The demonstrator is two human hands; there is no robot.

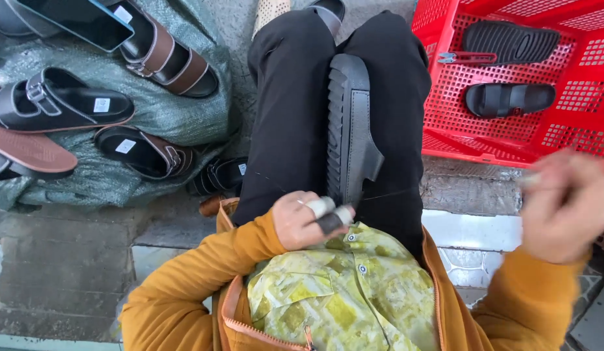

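At frame centre the left hand (306,220), taped fingers curled shut on its heel end, steadies a black sandal (351,130) on the lap, while the blurred right hand (565,205) at right seems pinched, so work on this sandal looks underway, with sandals (510,97) already lying in the red crate (445,91).
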